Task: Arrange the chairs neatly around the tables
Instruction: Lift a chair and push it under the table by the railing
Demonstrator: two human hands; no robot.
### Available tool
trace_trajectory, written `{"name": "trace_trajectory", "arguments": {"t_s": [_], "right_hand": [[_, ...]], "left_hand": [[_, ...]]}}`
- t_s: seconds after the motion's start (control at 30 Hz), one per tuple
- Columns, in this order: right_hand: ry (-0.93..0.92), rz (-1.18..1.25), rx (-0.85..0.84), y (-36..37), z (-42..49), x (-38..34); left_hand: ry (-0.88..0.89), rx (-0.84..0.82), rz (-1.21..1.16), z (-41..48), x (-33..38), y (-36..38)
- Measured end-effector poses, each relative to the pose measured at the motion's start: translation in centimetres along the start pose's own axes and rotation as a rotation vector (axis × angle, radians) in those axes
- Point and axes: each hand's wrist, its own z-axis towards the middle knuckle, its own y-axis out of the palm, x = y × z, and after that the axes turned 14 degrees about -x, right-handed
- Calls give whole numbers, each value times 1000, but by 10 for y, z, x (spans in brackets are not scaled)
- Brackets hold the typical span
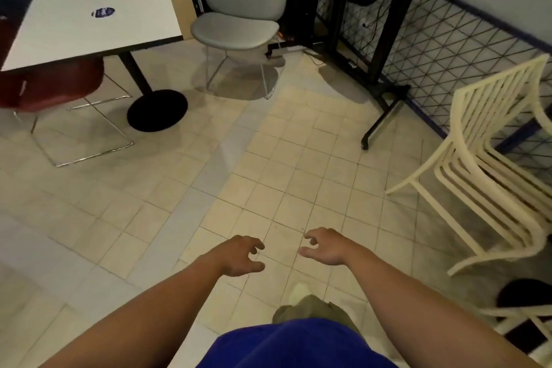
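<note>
tiled floor [268, 176] fills the view. white table [98, 21] at ten o'clock, red chair [50, 84] tucked under it. cream slatted chair [490, 158] at three o'clock, grey chair [239, 21] at twelve. left hand [239, 255] and right hand [325, 246] at six, fingers loosely spread, holding nothing.

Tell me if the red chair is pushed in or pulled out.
Pushed in: the red chair sits with its seat partly beneath the white table.

both bare arms reach forward, left hand [240, 257] and right hand [324, 246] near each other, fingers loosely curled, holding nothing.
</note>
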Motion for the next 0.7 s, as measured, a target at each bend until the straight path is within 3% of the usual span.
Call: {"name": "trace_trajectory", "arguments": {"t_s": [0.23,0.7], "right_hand": [[-7,51,87,-119,18,3],[179,336,256,-288,97,24]], "left_hand": [[66,67,67,45,54,-134],[307,-106,340,220,110,-357]]}}
